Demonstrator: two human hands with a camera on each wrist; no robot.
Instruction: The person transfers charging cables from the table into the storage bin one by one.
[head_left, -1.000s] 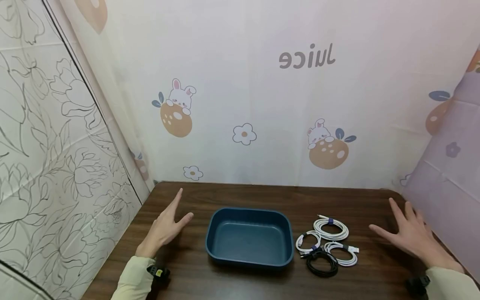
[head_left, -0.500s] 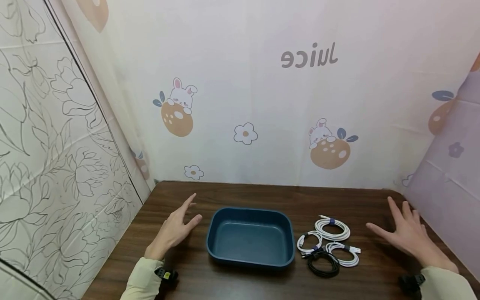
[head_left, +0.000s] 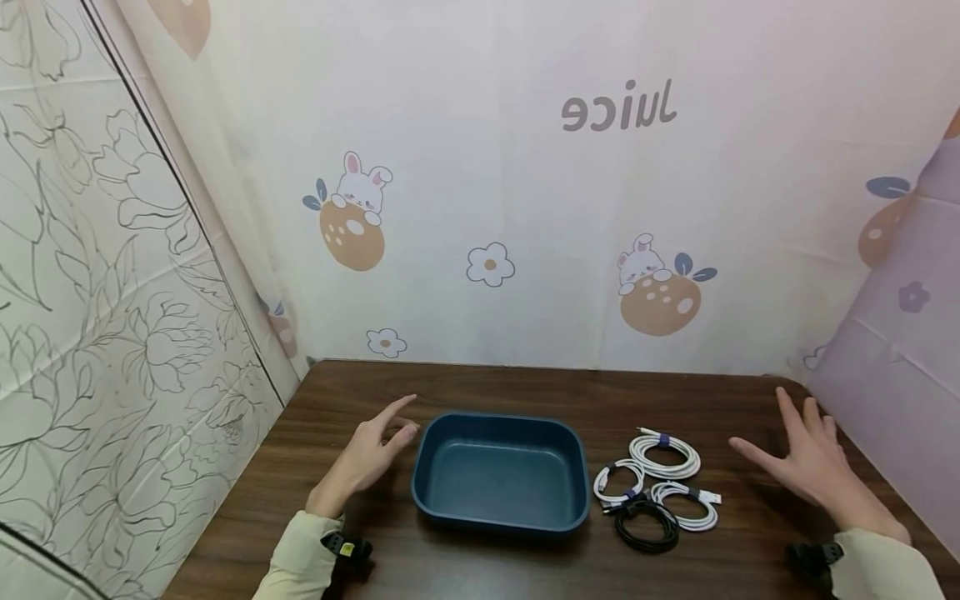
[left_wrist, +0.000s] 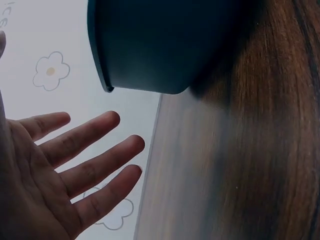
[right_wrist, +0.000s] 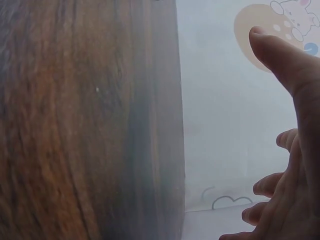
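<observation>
A dark blue rectangular tray [head_left: 501, 527] with raised walls stands on the wooden table, nothing in it. Just left of its rim is my left hand [head_left: 363, 458], fingers extended and apart from the tray; in the left wrist view the same hand [left_wrist: 65, 180] spreads its fingers near the tray's side [left_wrist: 150, 55]. Right of the tray lie coiled cables: a large white coil [head_left: 693, 461], a small white coil [head_left: 597, 483], a white USB cable [head_left: 697, 525] and a black coil [head_left: 648, 547]. Farther right my right hand [head_left: 813, 462] hovers with spread fingers, holding nothing.
The brown wooden table [head_left: 465, 575] ends at a pale printed curtain [head_left: 495, 183] behind. Another curtain [head_left: 127, 333] with line-drawn flowers hangs at the left, and a lilac-tinted one [head_left: 915, 333] borders the right side.
My left hand has moved right, up to the tray's left side. The right hand has shifted slightly left. Tray and cables stay where they were.
</observation>
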